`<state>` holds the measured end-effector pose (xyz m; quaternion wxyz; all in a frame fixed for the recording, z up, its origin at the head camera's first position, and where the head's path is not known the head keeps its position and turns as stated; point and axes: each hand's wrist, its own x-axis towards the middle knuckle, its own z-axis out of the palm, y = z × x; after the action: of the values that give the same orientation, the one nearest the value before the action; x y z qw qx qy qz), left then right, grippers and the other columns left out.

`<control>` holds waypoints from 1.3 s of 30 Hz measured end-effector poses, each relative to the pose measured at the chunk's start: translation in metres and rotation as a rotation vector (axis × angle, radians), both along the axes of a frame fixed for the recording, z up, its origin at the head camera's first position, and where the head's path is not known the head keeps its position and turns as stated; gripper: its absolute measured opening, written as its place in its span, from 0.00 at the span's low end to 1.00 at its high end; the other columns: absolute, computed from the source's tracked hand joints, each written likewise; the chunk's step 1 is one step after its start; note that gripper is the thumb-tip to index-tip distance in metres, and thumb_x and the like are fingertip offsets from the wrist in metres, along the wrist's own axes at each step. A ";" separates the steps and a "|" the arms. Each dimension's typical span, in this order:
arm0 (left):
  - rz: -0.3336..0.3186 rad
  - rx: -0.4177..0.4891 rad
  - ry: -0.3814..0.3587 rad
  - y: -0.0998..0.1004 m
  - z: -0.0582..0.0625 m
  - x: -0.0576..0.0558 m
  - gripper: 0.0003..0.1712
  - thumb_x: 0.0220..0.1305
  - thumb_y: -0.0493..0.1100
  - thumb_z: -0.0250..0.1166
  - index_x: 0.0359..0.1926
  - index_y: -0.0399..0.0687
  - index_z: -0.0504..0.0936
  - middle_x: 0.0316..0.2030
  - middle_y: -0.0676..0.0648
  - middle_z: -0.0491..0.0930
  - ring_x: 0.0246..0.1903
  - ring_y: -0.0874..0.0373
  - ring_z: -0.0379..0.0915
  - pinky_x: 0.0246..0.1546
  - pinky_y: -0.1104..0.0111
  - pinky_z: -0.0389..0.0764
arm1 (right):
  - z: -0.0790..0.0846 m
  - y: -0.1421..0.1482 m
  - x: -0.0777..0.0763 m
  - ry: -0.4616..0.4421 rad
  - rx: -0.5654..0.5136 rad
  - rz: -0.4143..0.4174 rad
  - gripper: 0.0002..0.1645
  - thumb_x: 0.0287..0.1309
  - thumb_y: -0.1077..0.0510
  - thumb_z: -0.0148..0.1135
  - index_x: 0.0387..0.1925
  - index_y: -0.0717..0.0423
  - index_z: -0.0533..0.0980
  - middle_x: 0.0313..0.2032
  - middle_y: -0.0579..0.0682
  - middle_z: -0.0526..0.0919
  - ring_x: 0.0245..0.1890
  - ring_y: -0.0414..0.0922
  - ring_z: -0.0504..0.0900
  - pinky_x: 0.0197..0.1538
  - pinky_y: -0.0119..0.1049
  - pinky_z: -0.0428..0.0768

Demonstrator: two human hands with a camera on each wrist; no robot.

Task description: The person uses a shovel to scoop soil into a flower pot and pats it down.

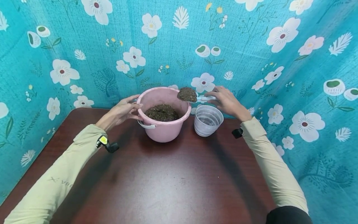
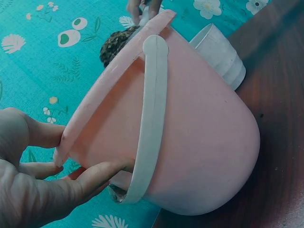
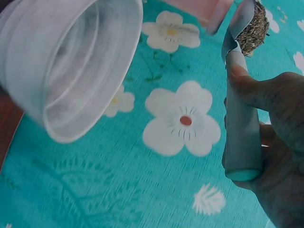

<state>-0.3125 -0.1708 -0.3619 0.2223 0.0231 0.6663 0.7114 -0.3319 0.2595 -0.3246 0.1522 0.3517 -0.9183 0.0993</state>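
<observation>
A pink bucket (image 1: 165, 130) with dark soil (image 1: 162, 112) in it stands near the back of the table. My left hand (image 1: 123, 111) grips its rim on the left side, fingers beside the white handle (image 2: 153, 118). In my right hand (image 1: 226, 101) is a trowel (image 3: 243, 123), held by its pale handle. The trowel's blade carries a heap of soil (image 1: 187, 94) over the bucket's right rim. Just below the right hand stands a grey-white ridged flowerpot (image 1: 207, 123), its visible inside showing no soil.
The dark reddish-brown table (image 1: 167, 180) extends in front of the bucket and pot. A turquoise flowered curtain (image 1: 173, 46) hangs close behind them and along the right side.
</observation>
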 end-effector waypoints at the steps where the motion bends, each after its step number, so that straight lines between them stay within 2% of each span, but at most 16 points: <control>1: 0.002 0.000 -0.002 0.000 0.000 0.000 0.42 0.80 0.31 0.49 0.86 0.50 0.40 0.83 0.36 0.43 0.79 0.38 0.50 0.49 0.58 0.90 | 0.000 0.004 0.001 -0.007 0.002 -0.014 0.16 0.69 0.63 0.68 0.56 0.58 0.84 0.43 0.58 0.81 0.41 0.57 0.75 0.40 0.51 0.72; 6: 0.005 0.008 -0.010 0.000 0.000 -0.001 0.42 0.80 0.31 0.49 0.86 0.50 0.40 0.83 0.36 0.43 0.79 0.39 0.51 0.48 0.59 0.91 | 0.000 0.026 0.010 -0.013 -0.003 -0.056 0.15 0.70 0.63 0.66 0.56 0.61 0.84 0.45 0.60 0.82 0.45 0.59 0.76 0.42 0.54 0.74; 8: -0.003 -0.001 -0.007 0.000 -0.001 0.000 0.42 0.81 0.32 0.49 0.86 0.52 0.41 0.83 0.37 0.44 0.77 0.39 0.54 0.49 0.60 0.91 | -0.001 0.035 0.013 -0.006 -0.005 -0.068 0.15 0.70 0.63 0.66 0.56 0.62 0.84 0.46 0.61 0.82 0.45 0.60 0.77 0.42 0.55 0.74; 12: -0.028 -0.016 0.019 -0.004 -0.001 0.003 0.41 0.81 0.34 0.50 0.86 0.52 0.42 0.82 0.37 0.47 0.63 0.48 0.71 0.49 0.61 0.90 | -0.004 0.053 0.019 0.010 0.000 -0.095 0.17 0.70 0.65 0.66 0.57 0.63 0.84 0.45 0.61 0.82 0.41 0.59 0.77 0.39 0.51 0.72; 13: -0.032 -0.019 0.028 -0.004 0.000 0.003 0.41 0.82 0.34 0.50 0.86 0.52 0.43 0.81 0.36 0.48 0.60 0.49 0.73 0.49 0.61 0.90 | -0.006 0.057 0.020 0.013 0.002 -0.103 0.17 0.69 0.65 0.66 0.57 0.63 0.84 0.44 0.61 0.82 0.40 0.59 0.76 0.38 0.50 0.71; 15: -0.034 -0.016 0.038 -0.004 -0.001 0.003 0.40 0.81 0.34 0.50 0.86 0.51 0.43 0.81 0.35 0.50 0.59 0.50 0.74 0.49 0.61 0.90 | -0.009 0.065 0.024 0.023 0.011 -0.112 0.17 0.69 0.65 0.66 0.57 0.63 0.84 0.43 0.61 0.82 0.38 0.58 0.75 0.36 0.48 0.69; 17: -0.027 -0.014 0.037 -0.003 -0.001 0.003 0.41 0.81 0.33 0.50 0.85 0.50 0.44 0.81 0.35 0.50 0.67 0.46 0.70 0.48 0.60 0.90 | -0.012 0.072 0.029 0.026 0.018 -0.124 0.16 0.69 0.66 0.67 0.56 0.63 0.84 0.43 0.61 0.82 0.38 0.58 0.75 0.36 0.47 0.68; 19: -0.015 -0.010 0.025 -0.001 -0.002 0.002 0.41 0.80 0.32 0.50 0.86 0.50 0.43 0.82 0.36 0.48 0.74 0.40 0.60 0.48 0.60 0.90 | -0.016 0.077 0.033 0.029 0.032 -0.134 0.16 0.69 0.66 0.66 0.56 0.63 0.85 0.43 0.61 0.82 0.38 0.58 0.74 0.37 0.47 0.67; 21: -0.002 -0.007 0.010 0.000 -0.002 0.002 0.42 0.80 0.31 0.50 0.86 0.51 0.43 0.82 0.36 0.46 0.77 0.37 0.54 0.49 0.59 0.90 | -0.019 0.081 0.036 0.033 0.049 -0.152 0.15 0.68 0.66 0.67 0.55 0.63 0.85 0.44 0.61 0.82 0.40 0.59 0.75 0.38 0.49 0.68; 23: -0.001 -0.009 0.011 0.001 -0.002 0.002 0.42 0.80 0.32 0.50 0.86 0.51 0.42 0.82 0.36 0.45 0.78 0.37 0.51 0.49 0.59 0.90 | -0.021 0.081 0.039 0.051 0.086 -0.171 0.15 0.67 0.66 0.68 0.54 0.62 0.86 0.44 0.62 0.82 0.42 0.60 0.75 0.39 0.52 0.69; 27: -0.003 -0.002 0.011 0.003 -0.001 0.002 0.42 0.80 0.31 0.49 0.86 0.50 0.41 0.83 0.37 0.43 0.79 0.39 0.51 0.48 0.59 0.91 | -0.026 0.076 0.040 0.157 0.214 -0.203 0.14 0.64 0.66 0.70 0.51 0.58 0.88 0.44 0.62 0.80 0.43 0.62 0.73 0.42 0.60 0.72; 32: -0.001 0.000 0.008 0.004 0.001 0.003 0.42 0.80 0.31 0.49 0.86 0.50 0.40 0.83 0.36 0.43 0.80 0.40 0.50 0.47 0.60 0.91 | -0.034 0.065 0.036 0.365 0.338 -0.192 0.11 0.65 0.68 0.66 0.43 0.54 0.88 0.42 0.62 0.76 0.40 0.60 0.70 0.42 0.61 0.73; 36: 0.000 -0.009 0.008 0.004 0.000 0.004 0.42 0.80 0.33 0.49 0.86 0.52 0.41 0.82 0.36 0.44 0.78 0.38 0.53 0.47 0.60 0.91 | -0.041 0.059 0.035 0.454 0.361 -0.180 0.13 0.67 0.71 0.60 0.41 0.56 0.87 0.41 0.62 0.75 0.39 0.59 0.69 0.42 0.60 0.73; 39: -0.008 -0.029 0.007 0.004 0.000 0.006 0.42 0.81 0.33 0.49 0.86 0.54 0.42 0.82 0.36 0.45 0.72 0.40 0.63 0.48 0.62 0.91 | -0.042 0.057 0.037 0.482 0.355 -0.188 0.13 0.68 0.71 0.59 0.42 0.57 0.86 0.41 0.63 0.75 0.39 0.60 0.68 0.43 0.60 0.73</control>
<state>-0.3068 -0.1667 -0.3620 0.2231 0.0249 0.6772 0.7007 -0.2954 0.3168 -0.3668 0.3103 0.2998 -0.8872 -0.1633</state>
